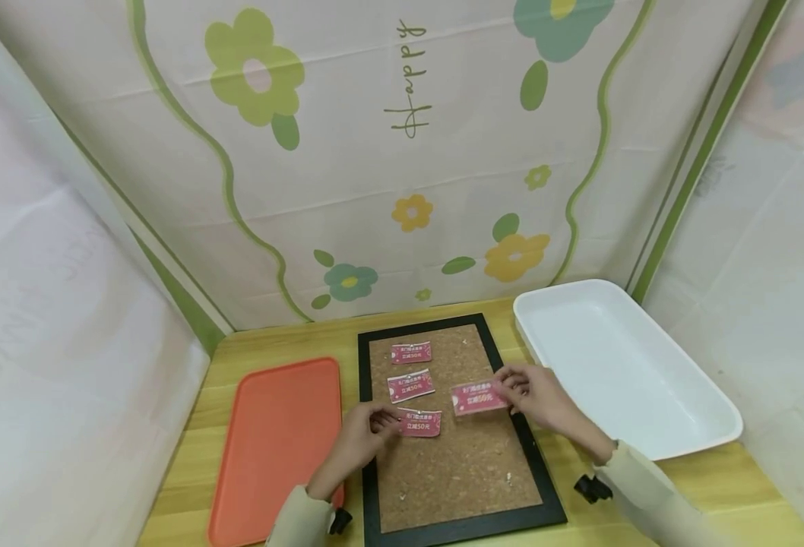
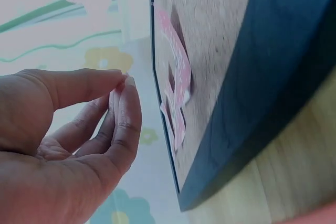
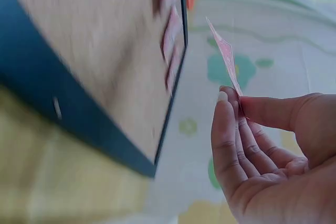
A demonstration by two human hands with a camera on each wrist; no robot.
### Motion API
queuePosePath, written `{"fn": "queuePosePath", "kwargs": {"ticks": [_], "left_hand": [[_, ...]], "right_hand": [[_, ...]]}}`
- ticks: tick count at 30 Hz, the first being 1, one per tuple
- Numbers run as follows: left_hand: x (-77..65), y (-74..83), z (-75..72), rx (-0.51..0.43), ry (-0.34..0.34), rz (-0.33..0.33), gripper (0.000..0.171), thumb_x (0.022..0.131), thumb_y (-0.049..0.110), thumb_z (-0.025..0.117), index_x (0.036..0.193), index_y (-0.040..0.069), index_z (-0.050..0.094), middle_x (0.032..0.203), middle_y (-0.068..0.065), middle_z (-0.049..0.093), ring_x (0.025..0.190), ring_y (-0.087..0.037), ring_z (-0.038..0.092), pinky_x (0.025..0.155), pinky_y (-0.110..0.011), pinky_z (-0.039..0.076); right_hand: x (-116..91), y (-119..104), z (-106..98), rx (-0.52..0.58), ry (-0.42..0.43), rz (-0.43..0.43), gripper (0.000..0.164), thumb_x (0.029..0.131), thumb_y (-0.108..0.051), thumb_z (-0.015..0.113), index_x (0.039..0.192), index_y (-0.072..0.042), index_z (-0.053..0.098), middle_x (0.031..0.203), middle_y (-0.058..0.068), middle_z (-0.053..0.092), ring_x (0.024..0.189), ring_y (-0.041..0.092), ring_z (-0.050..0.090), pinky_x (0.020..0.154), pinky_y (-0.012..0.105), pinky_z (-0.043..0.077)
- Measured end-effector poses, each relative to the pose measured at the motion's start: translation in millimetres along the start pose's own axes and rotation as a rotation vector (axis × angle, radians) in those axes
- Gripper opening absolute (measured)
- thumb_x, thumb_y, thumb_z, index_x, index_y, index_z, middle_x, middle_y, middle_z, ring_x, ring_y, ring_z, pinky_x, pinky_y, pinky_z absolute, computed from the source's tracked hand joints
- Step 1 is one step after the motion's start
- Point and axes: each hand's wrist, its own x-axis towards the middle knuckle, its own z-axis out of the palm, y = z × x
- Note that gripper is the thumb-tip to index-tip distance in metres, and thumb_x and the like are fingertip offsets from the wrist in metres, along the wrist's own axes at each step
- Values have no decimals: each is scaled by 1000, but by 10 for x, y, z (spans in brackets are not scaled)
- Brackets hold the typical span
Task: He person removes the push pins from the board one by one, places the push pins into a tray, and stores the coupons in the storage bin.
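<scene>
My right hand point(image 1: 542, 399) pinches a pink coupon point(image 1: 473, 397) by its right end, above the right part of the framed corkboard point(image 1: 470, 486). In the right wrist view the coupon point(image 3: 227, 55) appears nearly edge-on between thumb and fingers. My left hand point(image 1: 361, 437) is by the lowest coupon point(image 1: 421, 424) on the board. Its thumb and index fingertips meet on something tiny, apparently a push pin point(image 2: 126, 73), mostly hidden. Two more coupons, the middle one point(image 1: 411, 386) and the top one point(image 1: 411, 352), are in a column above, with small clear pins at their upper edges.
Loose-looking clear pins point(image 1: 509, 478) dot the cork. A red-orange tray point(image 1: 275, 448) lies left of the board on the wooden table point(image 1: 183, 475). To the right stands a deep white tray point(image 1: 621, 357). Printed curtains point(image 1: 347, 182) enclose the back and sides.
</scene>
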Motion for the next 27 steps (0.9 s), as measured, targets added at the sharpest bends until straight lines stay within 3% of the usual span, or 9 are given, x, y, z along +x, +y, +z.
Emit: {"fn": "queuePosePath", "kwargs": {"ticks": [5, 10, 14, 19, 27], "left_hand": [[-41, -71, -87, 14, 60, -15, 9, 98, 6, 71, 104, 3, 77, 90, -4, 73, 78, -7, 65, 68, -19, 56], [-76, -122, -176, 37, 122, -38, 6, 97, 5, 73, 101, 4, 77, 88, -4, 72, 78, -10, 64, 68, -20, 55], [-99, -149, -252, 14, 151, -78, 7, 97, 5, 72, 102, 4, 77, 89, -4, 71, 80, -12, 64, 68, -20, 54], [-150, -165, -340, -21, 175, -108, 8, 98, 3, 70, 104, 5, 75, 92, -3, 71, 82, -12, 62, 68, -21, 53], [-195, -248, -367, 13, 223, -91, 10, 94, -2, 71, 101, 5, 75, 90, -3, 71, 79, -10, 62, 68, -21, 53]], "right_hand": [[139, 104, -358, -62, 77, 15, 20, 103, -18, 67, 114, -1, 71, 91, 9, 76, 75, 20, 72, 61, 34, 60], [214, 229, -594, -75, 135, 19, 22, 103, -15, 67, 116, 2, 70, 94, 15, 76, 73, 15, 72, 60, 35, 62], [253, 313, -705, -90, 165, 12, 24, 103, -15, 66, 118, 3, 69, 97, 20, 77, 75, 19, 75, 62, 38, 63], [322, 417, -804, -78, 187, 15, 27, 104, -17, 65, 121, 4, 67, 100, 23, 78, 77, 22, 76, 61, 33, 63], [460, 661, -958, -40, 214, 27, 35, 105, -22, 64, 126, 6, 64, 107, 28, 76, 83, 28, 77, 61, 27, 62]]}}
